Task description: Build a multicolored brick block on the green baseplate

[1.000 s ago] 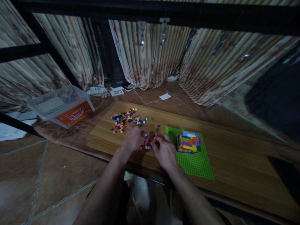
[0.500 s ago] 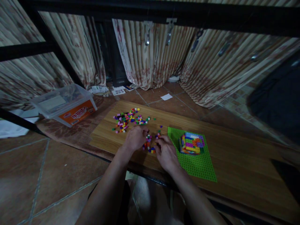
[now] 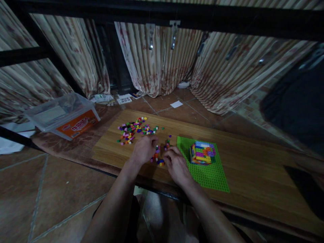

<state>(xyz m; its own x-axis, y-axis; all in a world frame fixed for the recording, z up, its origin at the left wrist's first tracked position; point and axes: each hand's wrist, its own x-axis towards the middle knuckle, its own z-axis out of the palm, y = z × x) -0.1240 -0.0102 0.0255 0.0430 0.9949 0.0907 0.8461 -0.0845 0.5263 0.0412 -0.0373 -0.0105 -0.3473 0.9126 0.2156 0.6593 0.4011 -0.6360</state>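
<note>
Flanking small loose bricks [image 3: 156,156], the left hand [image 3: 144,149] and right hand [image 3: 178,166] are half-curled, any grip too hidden to tell. A careless sideways brush could scatter the bricks between them.

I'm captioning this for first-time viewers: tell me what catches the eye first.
The multicoloured brick block likely draws the eye first, on the green baseplate beside the right hand. Next come loose bricks scattered beyond the left hand, then the orange-labelled clear tub at far left.
</note>
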